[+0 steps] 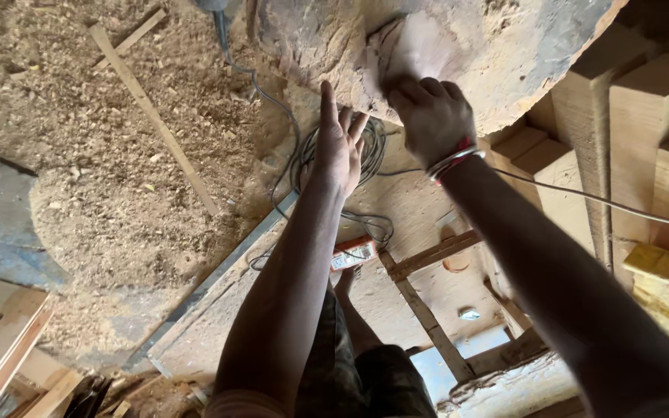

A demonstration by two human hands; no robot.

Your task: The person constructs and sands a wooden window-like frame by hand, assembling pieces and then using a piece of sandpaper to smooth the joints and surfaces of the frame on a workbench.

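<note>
A large rough wooden slab [497,54] with a rounded, bark-like edge fills the top middle of the head view. My left hand [338,143] lies flat against its lower edge, fingers stretched upward and together. My right hand [431,116] is closed on a pale sheet of sandpaper [408,50] pressed against the slab's face. A red and white band sits on my right wrist.
Sawdust [102,170] covers the floor on the left, with a thin wooden strip [152,116] lying on it. A coiled grey cable [369,151] lies below the slab. Wooden blocks [644,131] stack at right. A wooden frame [427,310] and a small orange box [354,253] lie below.
</note>
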